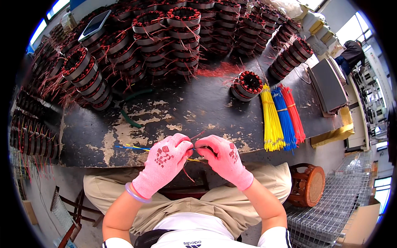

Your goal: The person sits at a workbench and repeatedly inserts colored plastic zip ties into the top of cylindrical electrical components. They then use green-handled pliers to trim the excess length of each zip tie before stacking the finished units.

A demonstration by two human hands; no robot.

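Both my hands wear pink gloves and meet fingertip to fingertip at the table's near edge. My left hand (161,161) is closed on a few thin wires; a blue wire (124,147) and a yellow wire stick out to its left. Thin reddish wire ends (197,135) poke out above and below the fingers. My right hand (225,159) pinches at the same spot, and its fingers hide most of what they grip. A short yellow piece (195,160) shows beneath the fingertips, between the hands.
Green-handled pliers (131,120) lie left of centre on the worn black table (198,111). One wound motor stator (247,86) stands right of centre, beside yellow (273,124), blue (286,118) and red (292,111) wire bundles. Tall stator stacks (184,41) line the back. A person (351,56) is far right.
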